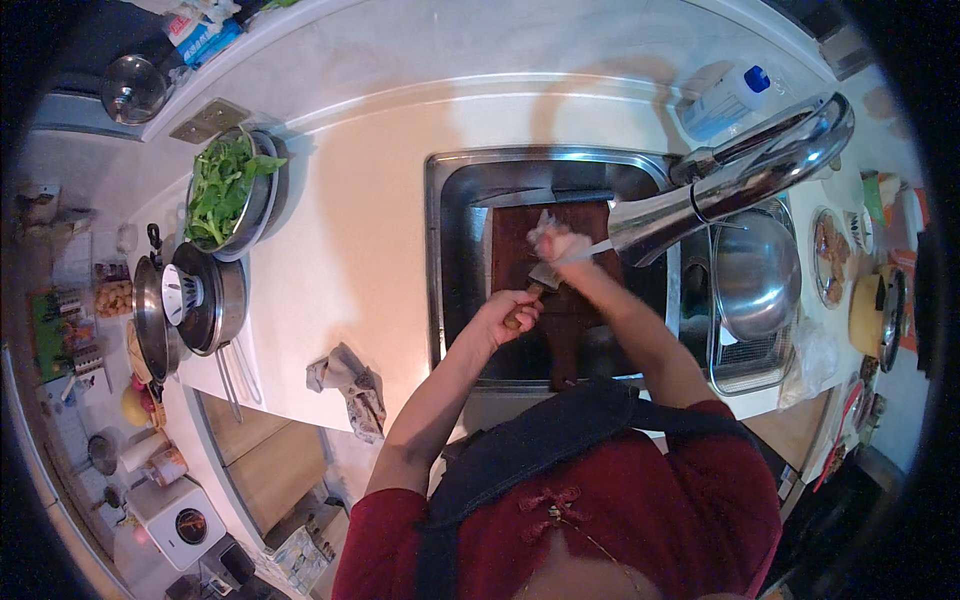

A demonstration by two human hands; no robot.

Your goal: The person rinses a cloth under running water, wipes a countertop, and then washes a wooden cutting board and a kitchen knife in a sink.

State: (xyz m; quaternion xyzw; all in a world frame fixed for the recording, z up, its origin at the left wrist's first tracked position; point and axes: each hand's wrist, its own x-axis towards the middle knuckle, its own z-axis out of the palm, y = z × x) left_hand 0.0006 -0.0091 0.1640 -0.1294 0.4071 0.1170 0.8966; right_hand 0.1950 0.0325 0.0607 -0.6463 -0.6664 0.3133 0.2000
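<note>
Over the steel sink (pixel 433 225), my left hand (pixel 504 319) grips the wooden handle (pixel 514 322) of a knife. Its metal blade (pixel 541 274) points up and away from me, toward my right hand (pixel 564 247), which partly hides it. Bunched in my right fingers is a whitish, crumpled wad (pixel 546 227); whether it is cloth or plastic I cannot tell. Below both hands, a dark brown wooden cutting board (pixel 513 244) rests in the sink, its handle toward me. The head of the chrome faucet (pixel 651 229) is close to my right wrist, with a pale streak, apparently water, at its outlet.
Left of the sink lie a crumpled patterned cloth (pixel 349 386), a bowl of leafy greens (pixel 225 191) and a lidded pot (pixel 225 300). A metal bowl (pixel 757 277) sits in a wire rack (pixel 754 375) at right. Behind the faucet stands a blue-capped bottle (pixel 724 101).
</note>
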